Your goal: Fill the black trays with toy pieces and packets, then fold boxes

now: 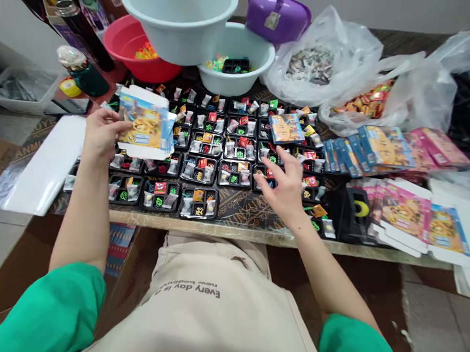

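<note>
My left hand [103,133] is closed on a small stack of flat printed cartons [145,124], blue and yellow with white flaps, held above the left side of the table. Beneath and beside them, black compartment trays [200,169] stand in rows, each with small wrapped sweets and little coloured plastic pieces. Over the right part of these rows is my right hand [283,182], its fingers spread and nothing in them. Beyond its fingertips a blue printed box [286,128] lies on top of the trays. Whether the fingertips touch a tray, I cannot tell.
At the back stand pale blue basins [177,22], a red basin [142,65] and a purple basket [278,15]. Plastic bags [328,54] of small packets lie back right. Folded boxes [385,146] and pink cartons [404,209] are at right; a white sheet [48,163] lies left.
</note>
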Tool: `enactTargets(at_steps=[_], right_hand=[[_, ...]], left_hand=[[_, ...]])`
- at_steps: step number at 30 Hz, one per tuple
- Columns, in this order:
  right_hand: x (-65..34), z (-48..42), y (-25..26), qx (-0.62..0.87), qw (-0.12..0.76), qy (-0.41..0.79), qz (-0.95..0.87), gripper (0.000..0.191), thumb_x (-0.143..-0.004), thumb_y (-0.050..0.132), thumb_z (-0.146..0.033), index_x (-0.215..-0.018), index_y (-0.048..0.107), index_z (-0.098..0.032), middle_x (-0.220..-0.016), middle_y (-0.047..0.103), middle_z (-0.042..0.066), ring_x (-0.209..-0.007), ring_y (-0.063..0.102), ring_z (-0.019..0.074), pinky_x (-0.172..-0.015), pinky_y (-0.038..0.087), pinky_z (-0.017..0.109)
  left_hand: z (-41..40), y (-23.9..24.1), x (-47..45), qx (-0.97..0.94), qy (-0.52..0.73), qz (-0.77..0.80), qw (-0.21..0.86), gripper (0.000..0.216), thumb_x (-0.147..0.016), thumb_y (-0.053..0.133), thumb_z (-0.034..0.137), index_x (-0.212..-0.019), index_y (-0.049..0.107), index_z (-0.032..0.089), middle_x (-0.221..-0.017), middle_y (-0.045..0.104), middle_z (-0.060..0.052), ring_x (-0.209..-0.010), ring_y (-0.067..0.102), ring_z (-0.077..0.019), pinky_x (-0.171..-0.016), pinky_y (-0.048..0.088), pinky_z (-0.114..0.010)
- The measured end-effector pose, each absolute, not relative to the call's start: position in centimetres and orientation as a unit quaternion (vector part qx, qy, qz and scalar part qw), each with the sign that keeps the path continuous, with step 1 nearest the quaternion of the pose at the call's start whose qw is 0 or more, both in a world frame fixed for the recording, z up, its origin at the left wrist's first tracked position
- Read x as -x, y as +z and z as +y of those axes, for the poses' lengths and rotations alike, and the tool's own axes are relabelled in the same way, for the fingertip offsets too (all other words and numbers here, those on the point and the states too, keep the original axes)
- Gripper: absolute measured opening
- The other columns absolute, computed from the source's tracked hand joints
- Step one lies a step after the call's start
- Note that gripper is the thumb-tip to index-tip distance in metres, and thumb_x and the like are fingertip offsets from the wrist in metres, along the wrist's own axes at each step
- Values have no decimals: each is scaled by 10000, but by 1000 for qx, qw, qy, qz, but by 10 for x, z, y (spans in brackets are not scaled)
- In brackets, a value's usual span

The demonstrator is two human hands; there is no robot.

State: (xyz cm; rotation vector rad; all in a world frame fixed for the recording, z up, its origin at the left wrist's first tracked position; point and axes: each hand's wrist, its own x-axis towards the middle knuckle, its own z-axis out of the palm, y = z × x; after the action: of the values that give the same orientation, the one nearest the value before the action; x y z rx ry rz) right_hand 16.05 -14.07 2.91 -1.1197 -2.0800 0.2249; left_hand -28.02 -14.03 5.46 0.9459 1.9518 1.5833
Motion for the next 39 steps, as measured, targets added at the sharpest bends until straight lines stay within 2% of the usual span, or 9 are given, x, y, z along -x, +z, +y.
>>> enactTargets(at_steps=[5, 10, 13, 17, 22, 24, 28, 33, 39], right_hand=[[-119, -167, 50, 400, 440, 193, -780, 349, -890, 662, -425, -1212, 646, -290, -1174, 576, 73, -958, 602, 211, -828, 565, 412], [-117, -169, 50, 443, 449, 279, -724, 330, -816, 734, -509, -924, 609, -223, -937, 535, 16, -705, 505, 126, -638, 492, 305], [-132, -176, 48, 445, 431, 357, -699, 394, -770, 773, -517, -784, 517, -218, -759, 489, -37, -598, 425, 92, -540, 396, 252], [-149, -188, 45, 431, 418, 474, -644, 440, -714, 816, -522, -762, 491, -229, -639, 473, -72, -508, 398, 78, -462, 359, 228], [-162, -189, 31, 432, 519, 497, -545, 599, -588, 884, -545, -1036, 612, -254, -1068, 668, 23, -792, 638, 129, -694, 556, 263], [-167, -190, 23, 419, 497, 549, -526, 695, -564, 892, -548, -1136, 623, -261, -1160, 683, 48, -921, 675, 165, -793, 579, 290], [-173, -200, 9, 394, 415, 649, -502, 553, -597, 881, -513, -1031, 703, -220, -963, 757, 40, -875, 711, 210, -829, 602, 373], [-174, -219, -6, 517, 471, 542, -466, 346, -628, 871, -448, -835, 735, -206, -832, 763, 18, -747, 703, 205, -768, 602, 374], [-161, -232, -20, 513, 521, 527, -433, 491, -705, 763, -607, -996, 715, -215, -979, 755, 32, -948, 688, 225, -899, 558, 370]], left_hand=[[-197, 65, 153, -516, 546, 552, 362, 404, -603, 904, 345, -749, 569, 171, -633, 589, 53, -544, 512, -70, -512, 399, -241], [-228, 46, 72, -542, 547, 486, 414, 333, -674, 847, 336, -711, 553, 183, -681, 581, 33, -575, 525, -87, -535, 412, -228], [-230, 28, 55, -494, 517, 400, 573, 339, -672, 817, 401, -872, 625, 205, -839, 660, -15, -764, 632, -169, -694, 506, -295], [-235, 12, 42, -405, 394, 264, 782, 652, -636, 779, 506, -1215, 625, 249, -1187, 688, -89, -1151, 622, -348, -981, 482, -481], [-232, 14, 36, -387, 417, 309, 762, 699, -600, 822, 377, -1250, 622, 218, -1211, 695, -114, -1152, 636, -359, -1006, 483, -498], [-228, 17, 36, -375, 425, 342, 749, 633, -605, 831, 366, -1191, 658, 200, -1149, 721, -113, -1090, 670, -344, -963, 518, -475], [-227, 13, 33, -409, 401, 400, 715, 422, -670, 825, 376, -1025, 736, 165, -1019, 755, -96, -985, 700, -303, -910, 544, -428], [-231, 1, 16, -403, 447, 464, 650, 355, -646, 845, 385, -908, 748, 166, -924, 760, -62, -908, 695, -254, -888, 536, -385], [-232, -1, -2, -241, 525, 462, 673, 327, -746, 676, 491, -824, 722, 177, -878, 751, -49, -980, 681, -257, -898, 527, -374]])
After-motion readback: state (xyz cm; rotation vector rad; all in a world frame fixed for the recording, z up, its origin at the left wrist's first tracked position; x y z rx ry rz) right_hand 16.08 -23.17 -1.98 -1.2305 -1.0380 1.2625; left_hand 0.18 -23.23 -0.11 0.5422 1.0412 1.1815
